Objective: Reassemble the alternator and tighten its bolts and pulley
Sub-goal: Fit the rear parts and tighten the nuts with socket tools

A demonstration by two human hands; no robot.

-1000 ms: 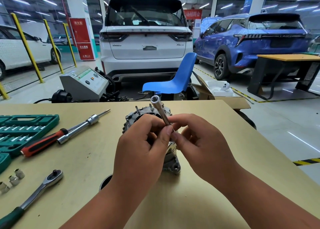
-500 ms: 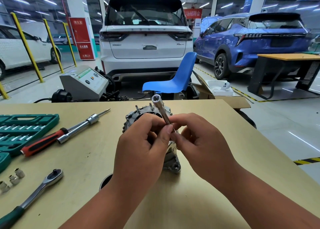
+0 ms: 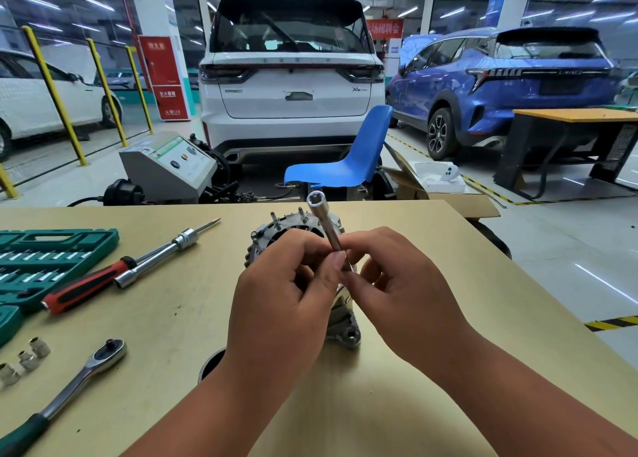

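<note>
A silver alternator (image 3: 345, 325) lies on the tan table (image 3: 172, 318), mostly hidden behind my hands; studs stick up from its far rim. Above it I hold a long chrome socket (image 3: 322, 221), tilted, its open end up and away from me. My left hand (image 3: 283, 304) pinches the socket's lower end with thumb and fingers. My right hand (image 3: 400, 294) meets it from the right, fingertips curled on the same lower end. What the fingertips hold between them is hidden.
A red-handled driver with a chrome extension (image 3: 131, 266) lies at left beside a green socket case (image 3: 45, 259). A ratchet (image 3: 76, 380) and small sockets (image 3: 24, 360) sit front left. A round dark part (image 3: 211, 365) peeks out by my left wrist. A blue chair (image 3: 348, 166) stands behind the table.
The socket has shifted very slightly; both hands stay on its lower end over the alternator.
</note>
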